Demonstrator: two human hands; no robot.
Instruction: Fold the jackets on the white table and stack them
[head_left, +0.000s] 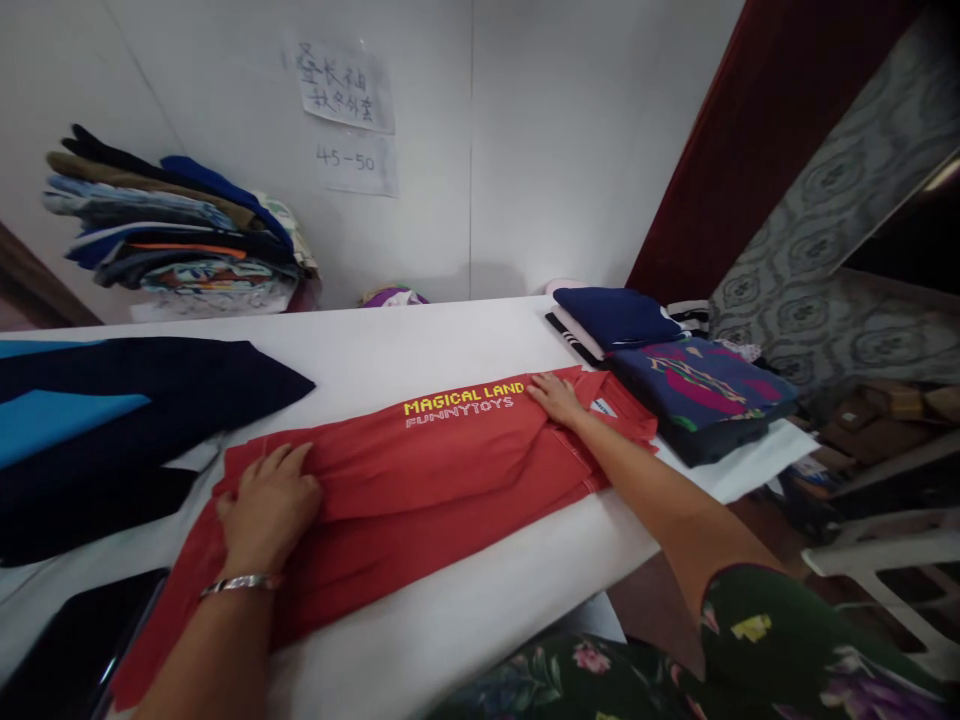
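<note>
At centre frame, a red shirt (420, 480) is pressed near opposite ends by the opened left hand (271, 500) and right hand (556, 398), apparently to keep it flat.

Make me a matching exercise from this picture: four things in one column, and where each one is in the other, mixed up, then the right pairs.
Things
1. Red cloth top with yellow lettering
2. Thin silver metal bracelet
3. Flat black rectangular device
4. White paper sheet marked 45-50

Places
A. On the pale wall, below another handwritten sheet
B. Under the left hand and the right hand
C. Worn just behind the left hand
D. At the picture's lower left corner

Right pairs: 1-B, 2-C, 3-D, 4-A
</note>
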